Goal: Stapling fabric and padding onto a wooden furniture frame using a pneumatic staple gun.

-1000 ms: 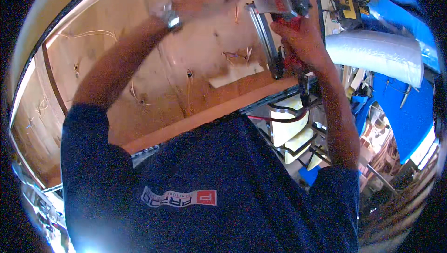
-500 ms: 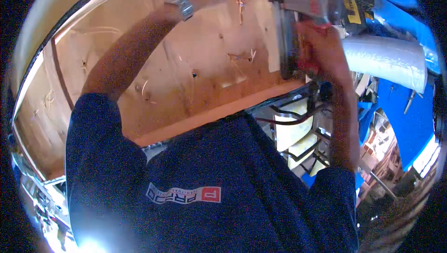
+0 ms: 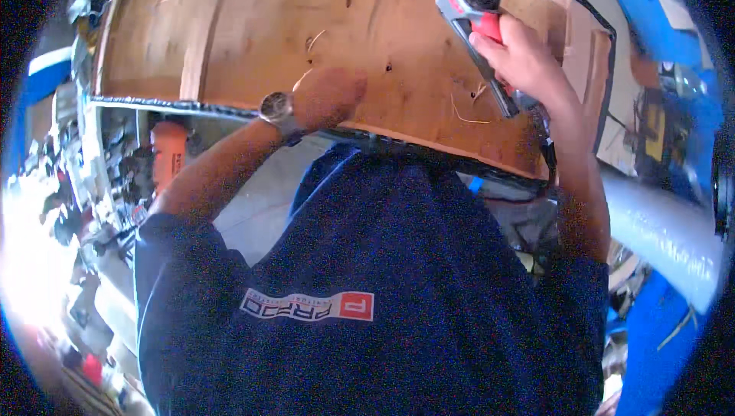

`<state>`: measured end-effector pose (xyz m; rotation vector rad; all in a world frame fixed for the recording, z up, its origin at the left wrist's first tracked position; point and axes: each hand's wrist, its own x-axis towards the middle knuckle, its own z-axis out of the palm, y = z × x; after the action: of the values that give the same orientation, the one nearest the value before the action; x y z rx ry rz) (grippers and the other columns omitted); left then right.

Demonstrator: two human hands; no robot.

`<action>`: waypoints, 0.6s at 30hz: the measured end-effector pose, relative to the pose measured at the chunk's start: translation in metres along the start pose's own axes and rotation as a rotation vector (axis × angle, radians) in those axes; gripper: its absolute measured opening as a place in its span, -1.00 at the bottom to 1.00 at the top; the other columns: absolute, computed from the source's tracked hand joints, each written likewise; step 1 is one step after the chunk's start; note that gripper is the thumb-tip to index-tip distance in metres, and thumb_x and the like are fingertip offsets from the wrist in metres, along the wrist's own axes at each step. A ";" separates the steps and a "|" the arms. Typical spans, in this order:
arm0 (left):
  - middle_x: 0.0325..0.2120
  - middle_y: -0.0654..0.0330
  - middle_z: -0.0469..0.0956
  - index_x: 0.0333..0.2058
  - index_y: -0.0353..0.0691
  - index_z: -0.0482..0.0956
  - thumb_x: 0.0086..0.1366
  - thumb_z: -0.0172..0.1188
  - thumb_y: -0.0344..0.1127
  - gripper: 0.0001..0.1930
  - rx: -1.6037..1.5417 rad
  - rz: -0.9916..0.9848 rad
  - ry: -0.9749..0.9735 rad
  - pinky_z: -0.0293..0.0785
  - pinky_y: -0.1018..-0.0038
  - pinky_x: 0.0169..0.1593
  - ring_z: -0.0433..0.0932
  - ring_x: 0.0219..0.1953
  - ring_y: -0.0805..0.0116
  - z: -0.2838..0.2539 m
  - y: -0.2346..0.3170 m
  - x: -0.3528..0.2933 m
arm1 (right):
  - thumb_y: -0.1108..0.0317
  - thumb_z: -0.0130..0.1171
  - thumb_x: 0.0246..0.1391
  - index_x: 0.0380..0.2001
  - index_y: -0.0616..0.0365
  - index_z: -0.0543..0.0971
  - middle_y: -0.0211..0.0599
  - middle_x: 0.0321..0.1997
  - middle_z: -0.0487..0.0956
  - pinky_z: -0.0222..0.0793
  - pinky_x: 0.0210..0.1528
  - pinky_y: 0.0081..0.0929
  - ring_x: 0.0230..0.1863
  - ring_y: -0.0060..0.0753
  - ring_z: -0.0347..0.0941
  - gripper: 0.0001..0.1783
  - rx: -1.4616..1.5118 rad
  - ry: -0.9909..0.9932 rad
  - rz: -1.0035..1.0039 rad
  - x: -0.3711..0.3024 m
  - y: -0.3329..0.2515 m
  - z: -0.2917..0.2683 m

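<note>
In my right hand point(image 3: 521, 56) is a grey and red staple gun point(image 3: 468, 4) with a black top. My fingers wrap round its red grip, and its long narrow body slants over the right part of a wooden panel point(image 3: 268, 41). My left hand point(image 3: 331, 100), with a watch point(image 3: 278, 110) on its wrist, is at the panel's near edge, left of the middle. Its fingers are smeared by motion. Several small holes with light strands poking out dot the plywood surface. Dark material runs along the panel's rim.
To the right lie a roll of clear plastic wrap point(image 3: 666, 225) and a blue sheet point(image 3: 666, 332). An orange object point(image 3: 168, 154) stands beyond my left forearm. Bright clutter fills the far left, and my dark shirt point(image 3: 383, 263) covers the lower middle.
My view has shifted relative to the panel. My left hand has come down from the far part of the panel to its near edge. The staple gun is now tilted over the panel.
</note>
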<state>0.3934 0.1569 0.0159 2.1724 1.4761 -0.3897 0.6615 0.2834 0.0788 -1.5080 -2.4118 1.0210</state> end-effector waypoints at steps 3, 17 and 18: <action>-0.47 0.12 0.50 -0.41 -0.32 0.51 0.23 0.08 -0.21 -0.76 -0.238 0.201 0.421 0.40 0.42 -0.36 0.46 -0.50 0.18 -0.005 0.004 -0.012 | 0.24 0.06 0.08 -0.35 0.26 0.50 -0.21 -0.59 0.50 0.28 -0.58 -0.36 -0.65 -0.27 0.38 -0.74 -0.127 -0.077 -0.043 0.007 0.009 0.012; -0.59 0.33 0.38 -0.44 -0.24 0.50 0.36 -0.02 -0.26 -0.76 -1.615 -0.096 0.354 0.18 0.65 -0.43 0.26 -0.53 0.58 -0.039 0.051 0.004 | 0.30 0.13 -0.08 -0.12 0.15 0.39 -0.03 -0.52 0.56 0.34 -0.54 -0.13 -0.56 0.09 0.48 -0.59 -0.201 0.067 0.096 -0.026 -0.034 0.061; -0.61 0.35 0.34 -0.45 -0.24 0.50 0.36 -0.02 -0.26 -0.75 -1.544 -0.120 0.331 0.16 0.64 -0.45 0.23 -0.54 0.58 -0.049 0.051 0.002 | 0.30 0.13 -0.09 -0.10 0.15 0.38 -0.03 -0.52 0.56 0.34 -0.54 -0.11 -0.56 0.11 0.47 -0.57 -0.222 0.051 0.129 -0.024 -0.034 0.062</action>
<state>0.4399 0.1695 0.0675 0.8765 1.2734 0.8685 0.6216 0.2240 0.0574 -1.7576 -2.4888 0.7450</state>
